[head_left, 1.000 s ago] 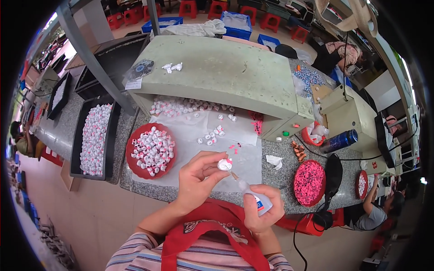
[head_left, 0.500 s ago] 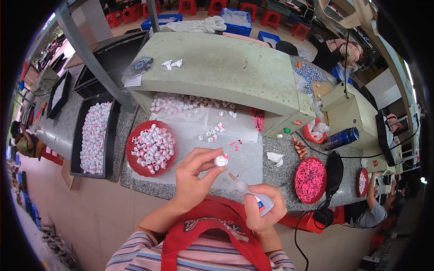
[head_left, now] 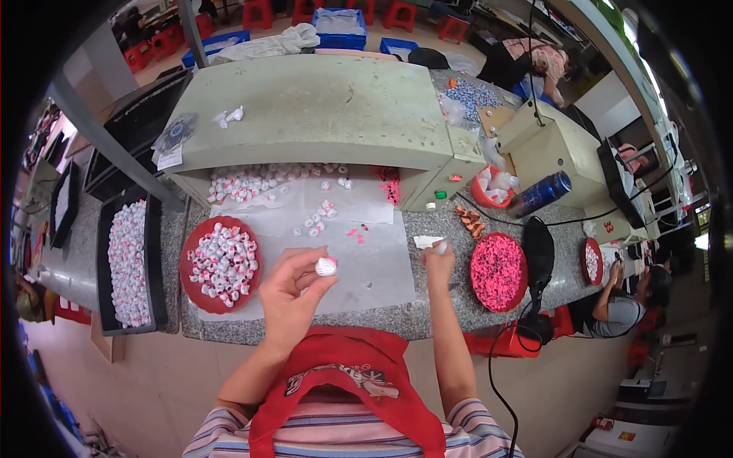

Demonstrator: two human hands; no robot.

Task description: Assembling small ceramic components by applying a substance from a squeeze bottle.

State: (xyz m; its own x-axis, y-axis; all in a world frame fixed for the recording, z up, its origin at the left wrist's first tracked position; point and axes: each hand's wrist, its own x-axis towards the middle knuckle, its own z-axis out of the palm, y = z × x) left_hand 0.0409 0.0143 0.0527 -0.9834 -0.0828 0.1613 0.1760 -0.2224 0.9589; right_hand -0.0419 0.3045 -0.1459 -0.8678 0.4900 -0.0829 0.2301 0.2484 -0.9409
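The left hand [head_left: 294,294] is hanging over the white paper sheet [head_left: 382,282], and its thumb and fingers are pinching one small round white piece [head_left: 326,267]. That piece is showing a bit of pink, and it is staying up off the sheet. The right hand [head_left: 437,266] is reaching just past the right edge of the sheet. Its fingers are curling around a pale bottle [head_left: 440,246] — only one end is peeking out, so I cannot tell the rest of its shape. A white scrap [head_left: 422,241] is lying by that hand, to the right of the sheet; I cannot tell if they are touching.

On the sheet, toward its far end, a little group of white pieces [head_left: 313,222] is sitting, and some pink bits [head_left: 356,232] are lying to its right. A red bowl [head_left: 217,305] is covering part of the sheet's left side, and it is holding lots of white and pink pieces. Farther left of the sheet, a long black tray [head_left: 156,267] is holding many more. A big pale green box [head_left: 321,107] is standing over the far end of the sheet. Well to the right of the sheet, a second red bowl [head_left: 500,307] is holding a heap of pink and black bits. A red apron [head_left: 343,343] is showing on the near side of the sheet.
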